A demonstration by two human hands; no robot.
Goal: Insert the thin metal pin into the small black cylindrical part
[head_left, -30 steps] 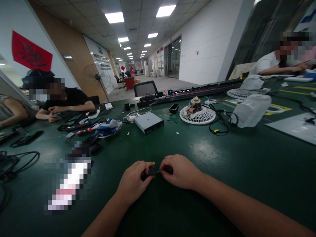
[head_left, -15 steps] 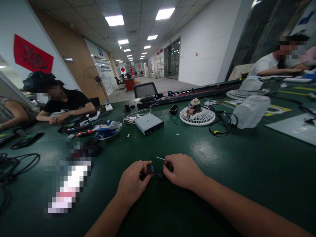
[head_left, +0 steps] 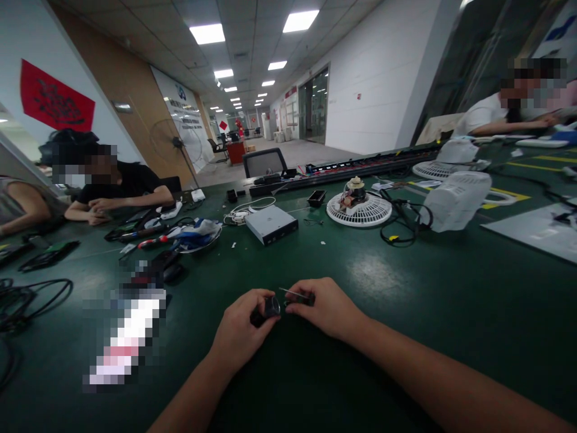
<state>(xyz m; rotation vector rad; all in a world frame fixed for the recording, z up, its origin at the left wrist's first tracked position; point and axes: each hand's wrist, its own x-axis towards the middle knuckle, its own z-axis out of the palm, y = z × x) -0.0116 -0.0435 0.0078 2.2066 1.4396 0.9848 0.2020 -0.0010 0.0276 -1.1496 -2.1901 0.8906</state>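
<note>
My left hand point(head_left: 241, 328) is closed around a small black part point(head_left: 269, 308), held just above the green table point(head_left: 406, 313). My right hand point(head_left: 325, 308) pinches a thin screwdriver point(head_left: 295, 294), whose metal shaft points left toward the black part. The two hands nearly touch at the table's near middle. What the black part is I cannot make out.
Farther back lie a grey flat drive box point(head_left: 271, 224), a white fan grille with a motor point(head_left: 359, 207), a white fan housing point(head_left: 457, 199) and black cables point(head_left: 27, 297). Tools and a bowl point(head_left: 198, 234) sit at the left. Other people sit at the far left point(head_left: 121, 189) and far right point(head_left: 509, 117).
The right hand pulled the screwdriver out of the black part, lifted it, then brought its fingers back against the part. The left hand has kept its grip and risen slightly.
</note>
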